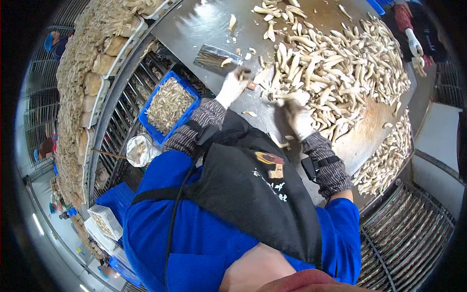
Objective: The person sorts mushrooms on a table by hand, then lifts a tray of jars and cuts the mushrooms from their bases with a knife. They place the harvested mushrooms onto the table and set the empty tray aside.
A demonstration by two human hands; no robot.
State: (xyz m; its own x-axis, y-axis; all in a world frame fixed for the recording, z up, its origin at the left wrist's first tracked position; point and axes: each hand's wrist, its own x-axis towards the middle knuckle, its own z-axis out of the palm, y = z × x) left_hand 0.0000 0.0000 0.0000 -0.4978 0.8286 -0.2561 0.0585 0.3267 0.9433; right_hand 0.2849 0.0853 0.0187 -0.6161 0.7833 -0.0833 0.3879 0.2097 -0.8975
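My left hand [235, 85], in a white glove with dark fingertips, is closed round the handle of a cleaver. The cleaver's wide blade [214, 59] points to the upper left over the metal table [187, 30], with a small pale piece on it. My right hand [298, 119], gloved the same way, has its fingers curled in at the near edge of a big heap of pale mushrooms [335, 73]. A thick mushroom [296, 97] lies right at its fingertips. Whatever those fingers hold is hidden.
A blue basket [150, 127] of small mushrooms stands left of the table beside a white bag [140, 150]. Mushroom clusters [73, 97] fill racks at far left. A co-worker's gloved hand [415, 46] shows at upper right. More mushrooms [389, 155] lie beyond a brown-stained board [372, 124].
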